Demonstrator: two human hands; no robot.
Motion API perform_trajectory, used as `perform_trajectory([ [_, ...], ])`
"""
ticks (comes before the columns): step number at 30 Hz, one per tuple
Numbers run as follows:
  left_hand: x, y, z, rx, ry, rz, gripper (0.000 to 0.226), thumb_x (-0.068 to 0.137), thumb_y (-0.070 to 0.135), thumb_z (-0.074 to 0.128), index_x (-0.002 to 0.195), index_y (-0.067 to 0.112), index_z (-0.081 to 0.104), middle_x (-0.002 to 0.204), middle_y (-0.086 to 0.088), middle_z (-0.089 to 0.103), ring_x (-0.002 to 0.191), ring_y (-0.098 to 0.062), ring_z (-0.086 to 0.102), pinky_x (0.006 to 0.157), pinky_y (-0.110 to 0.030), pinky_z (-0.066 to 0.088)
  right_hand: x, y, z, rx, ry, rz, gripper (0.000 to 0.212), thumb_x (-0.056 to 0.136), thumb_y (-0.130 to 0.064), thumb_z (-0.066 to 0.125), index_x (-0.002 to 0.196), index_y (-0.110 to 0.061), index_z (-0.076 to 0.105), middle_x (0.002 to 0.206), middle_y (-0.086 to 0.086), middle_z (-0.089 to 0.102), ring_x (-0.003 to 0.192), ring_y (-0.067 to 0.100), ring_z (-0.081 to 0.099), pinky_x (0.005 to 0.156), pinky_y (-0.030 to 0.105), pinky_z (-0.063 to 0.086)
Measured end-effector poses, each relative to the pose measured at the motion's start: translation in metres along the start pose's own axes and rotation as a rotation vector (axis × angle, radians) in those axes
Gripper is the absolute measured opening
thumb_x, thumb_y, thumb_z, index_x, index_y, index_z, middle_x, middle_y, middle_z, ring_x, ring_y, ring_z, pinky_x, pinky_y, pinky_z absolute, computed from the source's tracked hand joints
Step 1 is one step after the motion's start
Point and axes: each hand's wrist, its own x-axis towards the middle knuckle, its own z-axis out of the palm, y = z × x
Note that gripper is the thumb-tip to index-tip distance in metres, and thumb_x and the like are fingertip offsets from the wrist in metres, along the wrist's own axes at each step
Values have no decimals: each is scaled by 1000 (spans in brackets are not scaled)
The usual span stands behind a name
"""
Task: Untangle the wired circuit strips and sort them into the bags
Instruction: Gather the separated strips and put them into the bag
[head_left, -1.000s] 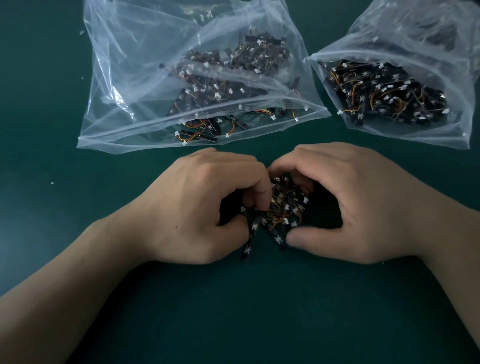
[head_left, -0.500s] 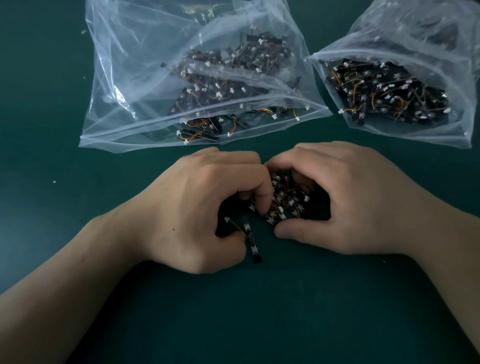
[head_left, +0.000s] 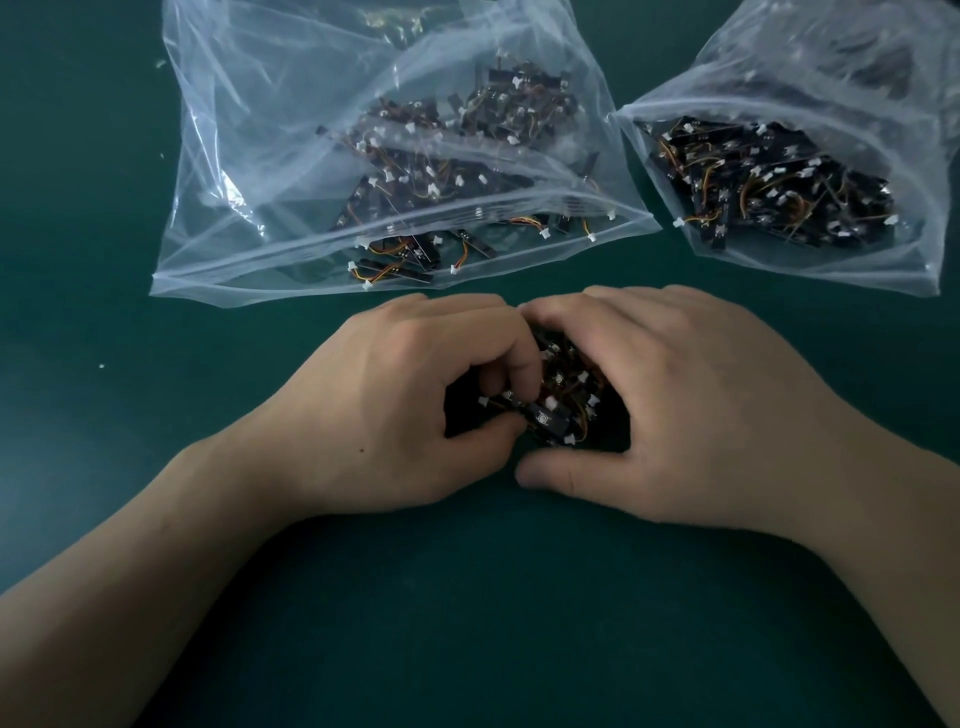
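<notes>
A tangled clump of black circuit strips (head_left: 566, 395) with orange wires and white plugs lies on the green table between my hands. My left hand (head_left: 410, 405) pinches one strip (head_left: 543, 418) at the clump's near edge between thumb and curled fingers. My right hand (head_left: 670, 400) curls over the clump from the right, its thumb lying along the near side; most of the clump is hidden under both hands. A large clear bag (head_left: 249, 171) with loose strips lies behind my left hand. A second clear bag (head_left: 810, 67), packed with strips, lies at the back right.
The dark green table top (head_left: 493, 623) stretches in front of my hands and out to the left. Both bags lie with their mouths towards my hands. A few small white specks (head_left: 101, 366) sit on the table at left.
The strip that hung loose below my left thumb has been drawn up against the clump. My right thumb has slid left beneath the clump, and both hands have closed in tighter.
</notes>
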Motion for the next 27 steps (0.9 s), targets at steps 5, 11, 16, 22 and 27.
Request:
perform_trajectory([
  [5,-1,0,-2,-31,2,-30,26,78,16,75,98,28,64,82,19,55,73,2,53,66,-8,35,2,1,3,-9,52,-7,53,85,-66,51,121,-27,59,101,-13,64,92,18,63,80,42,48],
  [11,-2,1,-5,-93,12,-40,32,75,5,76,97,24,63,82,16,58,71,-12,55,64,-11,38,2,1,4,-28,60,-12,45,87,-58,51,117,-27,63,93,-11,62,85,20,62,75,42,47],
  [16,-2,3,-9,-94,78,-28,29,70,7,74,91,20,61,80,15,56,74,-11,54,66,-14,38,1,0,1,-1,63,8,57,85,-70,52,124,-30,60,102,-14,64,92,16,64,72,37,48],
  [22,-3,6,-7,124,13,-57,37,64,33,66,98,25,52,82,13,49,76,-13,50,66,-30,39,1,-9,-7,-99,75,172,84,61,-103,41,107,-33,41,94,-17,55,79,13,53,57,32,33],
  [27,-2,7,-3,171,28,-69,34,69,36,63,100,27,51,79,14,51,73,-13,49,69,-34,42,3,-11,-5,-143,111,237,77,64,-102,38,97,-33,45,89,-14,51,78,14,50,56,32,34],
])
